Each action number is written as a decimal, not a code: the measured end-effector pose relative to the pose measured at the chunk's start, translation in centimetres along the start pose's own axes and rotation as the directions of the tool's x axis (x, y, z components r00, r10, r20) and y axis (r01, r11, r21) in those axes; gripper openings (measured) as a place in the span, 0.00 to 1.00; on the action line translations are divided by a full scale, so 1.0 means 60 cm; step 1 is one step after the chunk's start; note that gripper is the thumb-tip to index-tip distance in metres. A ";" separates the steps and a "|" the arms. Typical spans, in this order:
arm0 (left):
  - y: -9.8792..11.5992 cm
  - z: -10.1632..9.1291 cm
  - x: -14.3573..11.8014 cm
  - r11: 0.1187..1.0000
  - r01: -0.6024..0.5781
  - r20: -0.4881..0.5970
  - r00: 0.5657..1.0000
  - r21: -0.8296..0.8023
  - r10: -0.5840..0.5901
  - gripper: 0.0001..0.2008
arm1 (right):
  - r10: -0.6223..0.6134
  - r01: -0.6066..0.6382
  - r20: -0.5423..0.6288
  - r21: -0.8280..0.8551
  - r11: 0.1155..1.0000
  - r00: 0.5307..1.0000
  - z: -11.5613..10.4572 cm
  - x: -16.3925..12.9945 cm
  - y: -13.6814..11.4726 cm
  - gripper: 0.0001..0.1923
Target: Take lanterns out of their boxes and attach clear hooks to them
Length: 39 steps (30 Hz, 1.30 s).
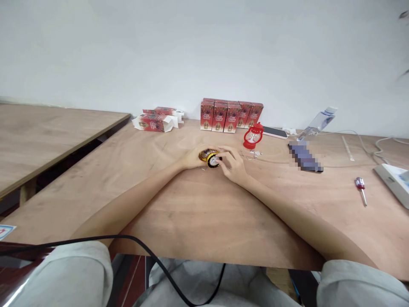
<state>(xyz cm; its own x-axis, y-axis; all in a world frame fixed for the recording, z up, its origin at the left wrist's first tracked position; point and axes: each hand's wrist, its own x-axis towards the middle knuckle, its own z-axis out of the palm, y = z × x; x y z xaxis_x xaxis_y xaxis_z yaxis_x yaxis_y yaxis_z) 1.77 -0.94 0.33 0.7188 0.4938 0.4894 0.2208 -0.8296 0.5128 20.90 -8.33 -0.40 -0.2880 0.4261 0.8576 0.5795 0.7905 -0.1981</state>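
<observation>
My left hand (193, 158) is wrapped round a small gold lantern (208, 152), which lies tilted with its round base turned toward me. The base shows a black ring round a pale disc. At its right side, my right hand (234, 164) has thumb and fingertips closed against the base; whether a small part is pinched between them I cannot make out. A red lantern (253, 137) of similar shape stands upright behind my right hand. Thin wire handles (248, 156) and small white bits lie just in front of it.
Several red printed boxes (219, 117) stand by the wall, with opened boxes (156, 122) to their left. On the right are a white-edged phone (274, 132), a tilted water bottle (318, 122), a blurred-out dark phone-like object (306, 157), a screwdriver (361, 189) and a white case (394, 179).
</observation>
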 end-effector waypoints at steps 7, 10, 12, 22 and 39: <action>-0.005 0.002 -0.002 1.000 0.020 0.015 1.000 0.012 -0.020 0.24 | -0.014 0.012 0.025 0.067 0.998 1.000 0.003 -0.001 0.004 0.05; -0.004 0.002 -0.003 0.999 0.031 0.017 0.999 -0.013 -0.031 0.24 | 0.038 -0.039 0.017 0.076 0.996 0.999 0.008 -0.004 0.007 0.05; -0.003 0.002 -0.004 0.999 0.031 0.018 0.999 -0.024 -0.031 0.24 | 0.078 -0.080 0.027 0.071 0.994 0.997 0.010 -0.006 0.009 0.10; -0.003 0.002 -0.007 0.998 -0.053 -0.001 0.999 0.025 0.053 0.20 | 0.085 -0.096 0.109 0.100 0.990 0.990 0.013 -0.005 0.007 0.10; 0.011 -0.004 -0.007 0.976 0.098 -0.020 0.994 -0.193 -0.104 0.25 | 0.094 -0.091 -0.003 0.190 0.977 0.996 0.007 -0.001 0.007 0.12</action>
<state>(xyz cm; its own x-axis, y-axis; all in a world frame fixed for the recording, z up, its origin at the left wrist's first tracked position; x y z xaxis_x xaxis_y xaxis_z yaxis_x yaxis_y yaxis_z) 1.49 -1.65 0.62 0.6789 0.5825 0.4470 0.1589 -0.7110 0.6850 20.84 -7.85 -0.75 -0.2306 0.4971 0.8365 0.4477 0.8175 -0.3624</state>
